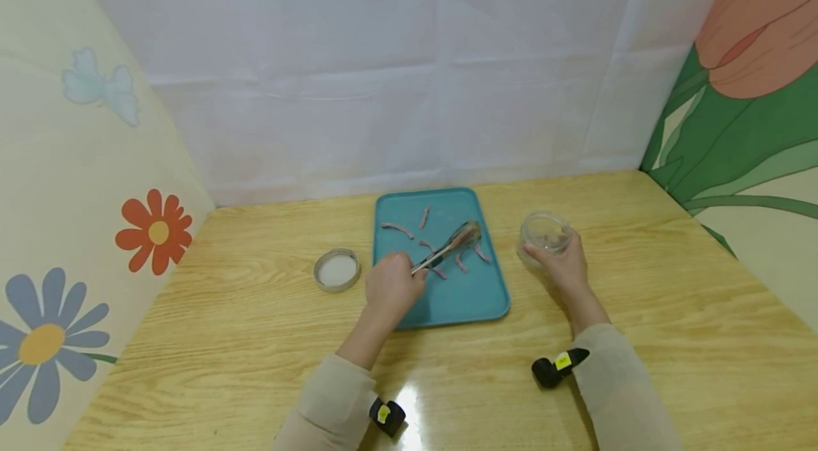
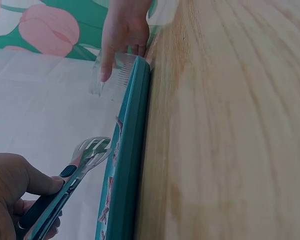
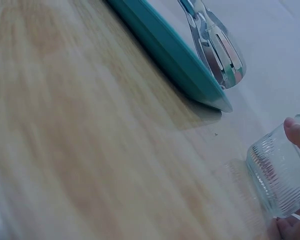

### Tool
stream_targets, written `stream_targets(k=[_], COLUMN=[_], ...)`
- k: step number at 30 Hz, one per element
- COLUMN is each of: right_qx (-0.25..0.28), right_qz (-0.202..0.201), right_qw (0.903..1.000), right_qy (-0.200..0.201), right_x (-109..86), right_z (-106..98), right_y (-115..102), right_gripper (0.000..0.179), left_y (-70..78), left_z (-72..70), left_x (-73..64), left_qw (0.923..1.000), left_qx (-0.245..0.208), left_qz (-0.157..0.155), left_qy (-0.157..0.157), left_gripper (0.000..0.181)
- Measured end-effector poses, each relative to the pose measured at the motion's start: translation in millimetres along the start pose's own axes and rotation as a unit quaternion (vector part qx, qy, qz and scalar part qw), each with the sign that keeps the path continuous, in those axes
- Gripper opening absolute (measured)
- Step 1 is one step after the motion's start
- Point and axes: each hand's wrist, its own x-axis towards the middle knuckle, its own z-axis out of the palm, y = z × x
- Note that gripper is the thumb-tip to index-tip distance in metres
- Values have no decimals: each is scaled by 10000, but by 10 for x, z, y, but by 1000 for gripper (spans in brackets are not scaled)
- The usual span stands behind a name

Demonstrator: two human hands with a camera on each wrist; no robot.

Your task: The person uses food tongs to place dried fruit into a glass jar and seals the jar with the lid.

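The left hand [image 1: 393,284] grips metal tongs [image 1: 441,253] by their handle, above the near left edge of a blue tray [image 1: 460,302], with the tongs' head reaching away from it toward the right hand [image 1: 565,266]. Pinkish strips [image 1: 397,229] lie scattered on the tray beyond the left hand (whether the tongs pinch one, I cannot tell). The right hand holds a clear glass jar [image 1: 534,229], thumb and fingers round its side. Just left of the left hand lies a round lid [image 1: 337,270].

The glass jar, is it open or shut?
The glass jar is open: nothing covers its mouth, and a round lid lies left of the blue tray.
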Motion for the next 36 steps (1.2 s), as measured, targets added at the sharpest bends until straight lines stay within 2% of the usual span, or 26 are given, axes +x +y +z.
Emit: stream_targets(k=[18,28,36], right_qx=[-17,-67,76], right_qz=[-90,-36,-32], right_qw=[10000,10000,10000], right_qy=[27,18,1], right_x=[-2,-4,-9], right_z=[-1,-3,-2], right_y=[-7,-6,-16], right_gripper=[97,98,97], left_y=[96,238,304], left_z=[-49,-102,-65], left_x=[-4,-11,-37], left_qw=[9989,9967,9911], left_qx=[357,699,1160], left_qz=[-100,411,628], left_qy=[-288,49,193], left_gripper=[35,25,32])
